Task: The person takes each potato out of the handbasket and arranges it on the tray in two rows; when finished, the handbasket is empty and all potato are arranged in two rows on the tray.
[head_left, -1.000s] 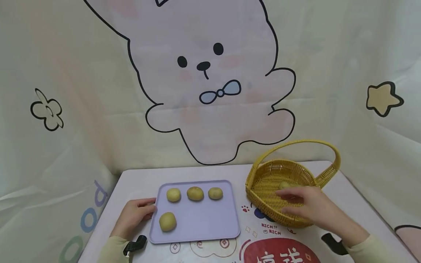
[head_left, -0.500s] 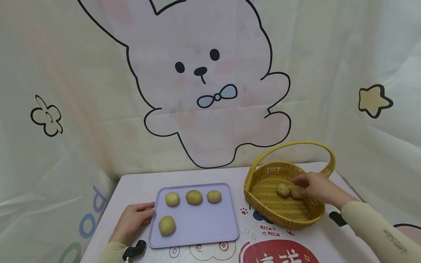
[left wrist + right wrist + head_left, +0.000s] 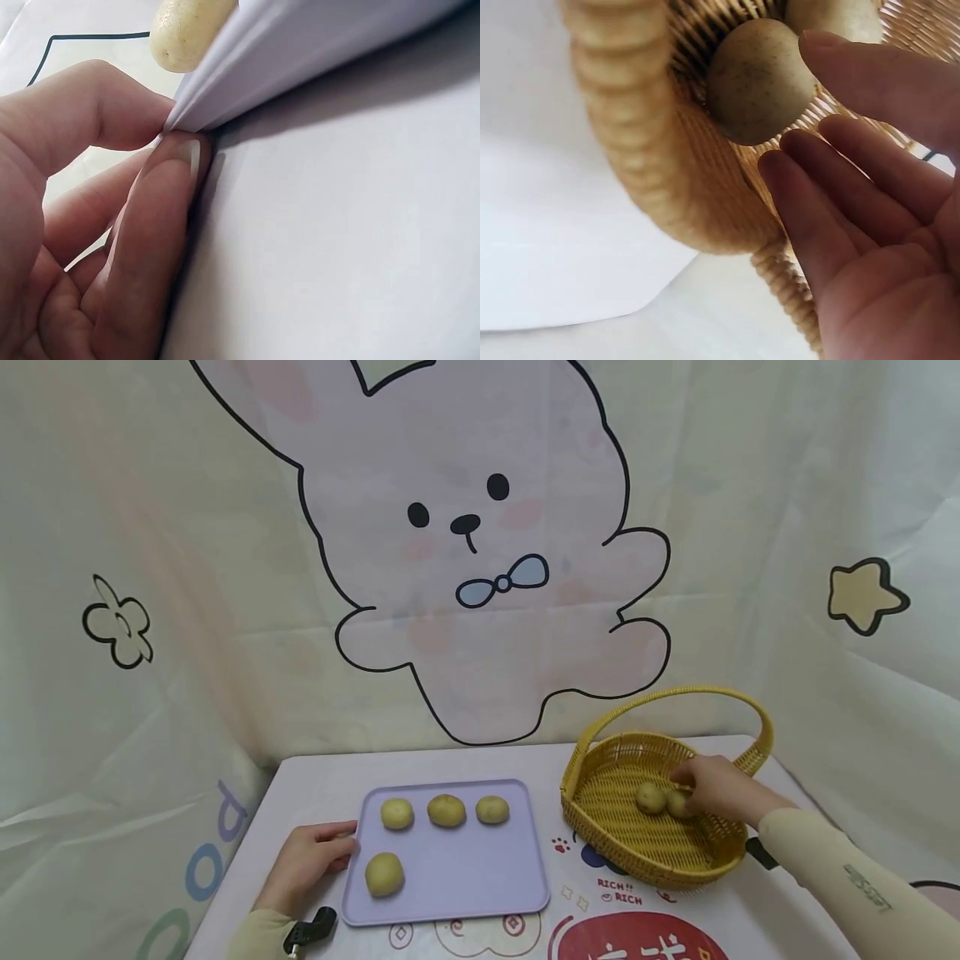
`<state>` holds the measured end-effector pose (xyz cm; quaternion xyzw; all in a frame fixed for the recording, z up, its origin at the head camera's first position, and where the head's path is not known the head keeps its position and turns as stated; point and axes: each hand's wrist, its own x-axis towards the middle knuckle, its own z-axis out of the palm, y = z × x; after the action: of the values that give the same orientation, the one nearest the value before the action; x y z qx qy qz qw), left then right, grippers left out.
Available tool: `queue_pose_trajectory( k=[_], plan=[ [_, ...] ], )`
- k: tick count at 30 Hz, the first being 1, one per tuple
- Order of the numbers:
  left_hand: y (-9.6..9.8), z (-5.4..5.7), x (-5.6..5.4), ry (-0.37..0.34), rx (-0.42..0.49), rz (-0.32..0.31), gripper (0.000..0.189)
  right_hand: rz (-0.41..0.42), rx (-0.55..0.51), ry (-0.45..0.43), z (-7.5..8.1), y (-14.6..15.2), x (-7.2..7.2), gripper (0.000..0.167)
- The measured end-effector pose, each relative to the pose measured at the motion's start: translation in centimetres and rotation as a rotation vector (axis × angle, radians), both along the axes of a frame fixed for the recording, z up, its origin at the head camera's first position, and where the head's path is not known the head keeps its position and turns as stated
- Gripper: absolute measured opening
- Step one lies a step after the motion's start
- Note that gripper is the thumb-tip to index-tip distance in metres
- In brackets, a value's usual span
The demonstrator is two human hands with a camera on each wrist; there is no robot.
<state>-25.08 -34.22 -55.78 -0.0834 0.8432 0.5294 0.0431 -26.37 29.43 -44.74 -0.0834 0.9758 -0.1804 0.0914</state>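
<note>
White table point(image 3: 322, 777). My left hand point(image 3: 303, 866) pinches tray point(image 3: 480, 868); right hand point(image 3: 723, 787) loose-fingered beside 1 potato point(image 3: 757, 82) in basket point(image 3: 652, 864); best curl evenly.

The right hand point(image 3: 718, 787) hides part of one basket potato point(image 3: 677, 805) from me, and the sleeve lettering point(image 3: 867, 888) is too small to read surely. The red print point(image 3: 641, 928) on the counter point(image 3: 318, 778) runs off below, the printed rabbit point(image 3: 480, 643) off above. In the right wrist view the handle point(image 3: 622, 97) blurs; in the left, a tray potato point(image 3: 184, 34) is cut off.

Cartoon-printed sheets point(image 3: 480, 635) wall in this booth-like space.
</note>
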Motion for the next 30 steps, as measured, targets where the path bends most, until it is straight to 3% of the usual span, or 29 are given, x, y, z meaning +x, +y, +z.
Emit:
queue_pose_trajectory(
  k=[4,15,30],
  plan=[
    [0.1,0.0,0.0,-0.004,0.001,0.007,0.045,0.015,0.009,-0.005,-0.1,-0.4,0.0,0.016],
    [0.2,0.1,0.0,-0.011,-0.008,0.011,0.045,-0.020,0.036,-0.058,-0.7,-0.7,-0.6,0.031],
    [0.1,0.0,-0.1,-0.003,-0.006,0.009,0.044,0.007,0.047,-0.060,-1.1,-0.7,-1.1,0.026]
  ],
)
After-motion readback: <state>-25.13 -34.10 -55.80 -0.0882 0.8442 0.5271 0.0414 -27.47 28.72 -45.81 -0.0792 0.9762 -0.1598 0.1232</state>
